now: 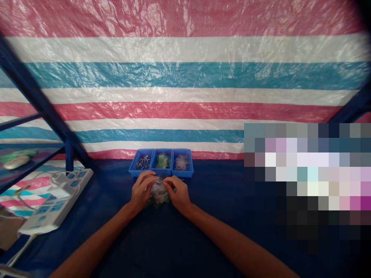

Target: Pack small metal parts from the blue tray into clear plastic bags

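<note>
My left hand [142, 190] and my right hand [179, 193] meet over a small clear plastic bag [159, 194] of little parts on the dark blue table [162, 239]. Both hands have their fingers closed on the bag's top edge. Just behind the hands stand three small blue trays side by side: the left tray [142, 162] holds thin metal pins, the middle tray [162, 161] holds greenish parts in plastic, and the right tray [182, 162] holds pale bagged parts.
A white power strip [55, 202] with blue sockets and a cable lies at the left. A blue metal frame [37, 100] with a shelf stands at the far left. A striped red, white and teal tarpaulin [185, 77] hangs behind. A blurred patch covers the right side.
</note>
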{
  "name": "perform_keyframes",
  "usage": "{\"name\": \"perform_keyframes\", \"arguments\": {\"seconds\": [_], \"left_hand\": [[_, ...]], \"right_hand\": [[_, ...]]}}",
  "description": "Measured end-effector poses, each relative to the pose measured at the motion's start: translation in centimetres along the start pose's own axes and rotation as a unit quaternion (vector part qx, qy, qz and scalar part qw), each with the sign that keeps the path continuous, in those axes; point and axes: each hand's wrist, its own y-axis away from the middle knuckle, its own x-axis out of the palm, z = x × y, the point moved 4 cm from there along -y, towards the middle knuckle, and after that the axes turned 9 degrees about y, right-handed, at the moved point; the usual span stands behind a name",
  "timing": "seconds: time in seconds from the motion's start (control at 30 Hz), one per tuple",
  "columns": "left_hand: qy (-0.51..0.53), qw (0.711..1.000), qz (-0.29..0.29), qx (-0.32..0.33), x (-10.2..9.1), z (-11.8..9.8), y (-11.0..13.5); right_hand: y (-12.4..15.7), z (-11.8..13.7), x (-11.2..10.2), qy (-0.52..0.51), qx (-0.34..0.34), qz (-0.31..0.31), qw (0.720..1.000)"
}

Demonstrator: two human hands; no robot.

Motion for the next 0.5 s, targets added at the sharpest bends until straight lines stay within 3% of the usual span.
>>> {"name": "perform_keyframes", "arguments": {"seconds": [0.2, 0.4, 0.5], "left_hand": [[0.0, 1.0, 0.015, -0.011, -0.07, -0.03, -0.02], [0.001, 0.996, 0.078, -0.036, 0.59, 0.61, 0.06], [-0.003, 0.997, 0.071, -0.023, 0.7, 0.79, 0.09]], "right_hand": [[-0.03, -0.02, -0.09, 0.005, 0.005, -0.005, 1.0], [-0.02, -0.23, -0.23, 0.01, 0.021, -0.012, 1.0], [0.04, -0.37, -0.18, 0.011, 0.026, -0.014, 1.0]]}}
